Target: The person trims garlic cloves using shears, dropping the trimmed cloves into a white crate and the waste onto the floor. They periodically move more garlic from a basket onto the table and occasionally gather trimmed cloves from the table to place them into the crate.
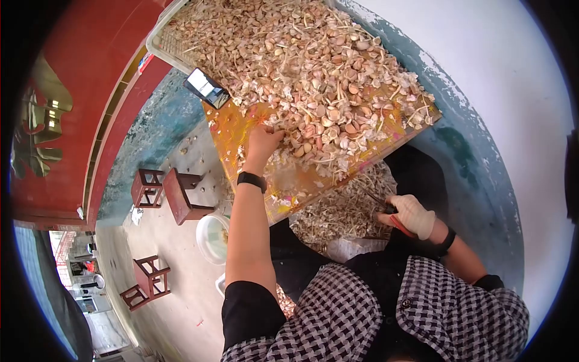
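Observation:
My left hand (264, 145), with a black band on its wrist, reaches to the near edge of a big heap of garlic (313, 78) on a yellow patterned table (226, 136). Its fingers are curled together among the cloves; what they pinch is too small to make out. Lower on the right, beside the table edge, my right hand (416, 217) wears a pale glove. It is closed round scissors (398, 224) with red-orange on the handle and a dark blade pointing up-left. Below them lies a pile of garlic stems and skins (338, 211).
A phone (207, 89) rests at the table's left edge, by a pale basket rim (158, 45). Dark red stools (181, 196) stand on the floor at left. A translucent bucket (211, 238) sits near my left arm. A blue-and-white wall (482, 133) runs along the right.

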Motion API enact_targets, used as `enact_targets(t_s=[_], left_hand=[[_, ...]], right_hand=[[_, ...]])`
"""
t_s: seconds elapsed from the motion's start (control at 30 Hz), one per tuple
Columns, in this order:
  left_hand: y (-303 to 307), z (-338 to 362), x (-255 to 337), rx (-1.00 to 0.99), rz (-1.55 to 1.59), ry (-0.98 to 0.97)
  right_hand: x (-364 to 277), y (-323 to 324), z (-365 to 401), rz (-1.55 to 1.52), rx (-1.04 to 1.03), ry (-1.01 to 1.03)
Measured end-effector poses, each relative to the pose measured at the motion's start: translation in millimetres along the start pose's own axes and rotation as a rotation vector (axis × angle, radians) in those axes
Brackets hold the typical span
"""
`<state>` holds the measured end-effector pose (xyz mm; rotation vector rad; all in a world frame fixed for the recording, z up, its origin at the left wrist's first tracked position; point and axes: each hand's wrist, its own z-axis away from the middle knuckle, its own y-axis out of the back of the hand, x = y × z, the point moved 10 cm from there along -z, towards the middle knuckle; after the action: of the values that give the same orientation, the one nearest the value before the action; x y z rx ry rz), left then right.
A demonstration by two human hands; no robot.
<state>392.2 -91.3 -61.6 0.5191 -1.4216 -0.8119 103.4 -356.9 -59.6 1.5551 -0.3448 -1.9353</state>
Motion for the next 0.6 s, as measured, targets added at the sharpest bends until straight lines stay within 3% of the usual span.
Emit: enact_targets(t_s=[0.1,0.2,0.3,0.43,0.53,0.6], left_hand=[[-2,-6,-11,-0.010,0.025,0.005],[-9,15,-22,-0.193,0.521,0.205],[-5,42,-10,-0.285,1.136,0.207],[7,82,5,-0.312,1.524,0.146],[11,115,24,-0.443,1.881,0.071],[13,136,23,-0.425,1.954,0.082]], right_hand=[[2,-1,2,-0.027,-0.029,-0.050],[2,1,6,0.036,0.007,0.006],[7,-4,7,0.006,0.055,0.064],[-3,-9,8,-0.017,0.034,0.022],[-15,-16,10,-0.078,-0.022,-0.030],[-14,-29,9,-0.111,-0.047,-0.039]])
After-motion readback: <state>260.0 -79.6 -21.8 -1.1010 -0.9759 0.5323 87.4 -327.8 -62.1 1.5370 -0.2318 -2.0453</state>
